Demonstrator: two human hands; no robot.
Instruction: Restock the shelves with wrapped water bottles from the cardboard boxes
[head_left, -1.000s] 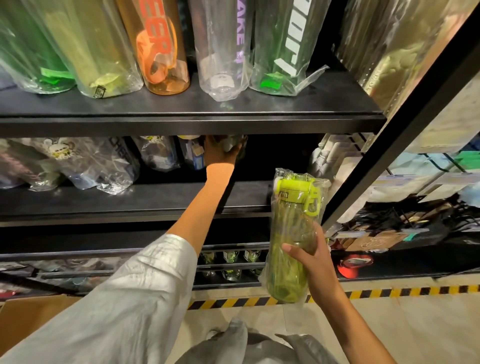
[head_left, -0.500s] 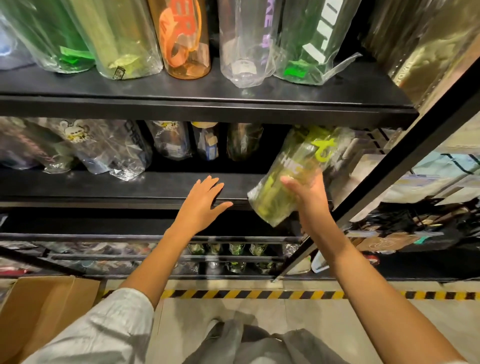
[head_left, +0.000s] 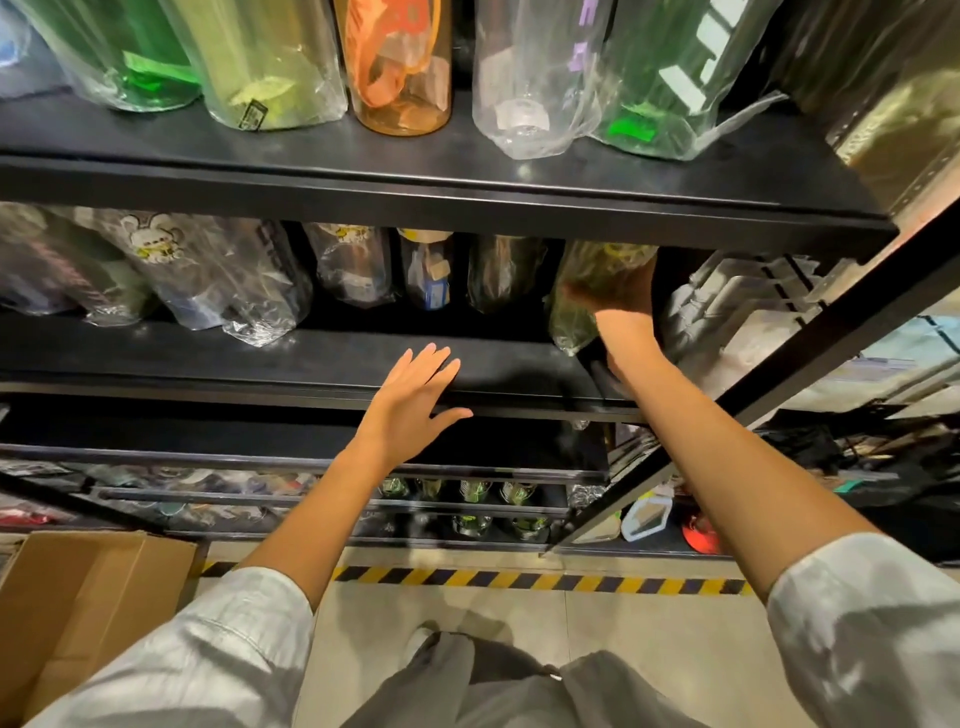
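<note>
Fingers of the right hand curl round a wrapped green bottle and grip it inside the middle shelf, at the right end of the row, its foot just above the shelf board and its top hidden under the upper shelf. Beside it on the left stand other wrapped bottles. The left hand hovers flat in front of the middle shelf's edge, fingers straight and spread wide, holding nothing. More wrapped bottles stand on the upper shelf, among them an orange bottle. An open cardboard box sits on the floor at lower left, near a yellow-and-black striped line.
</note>
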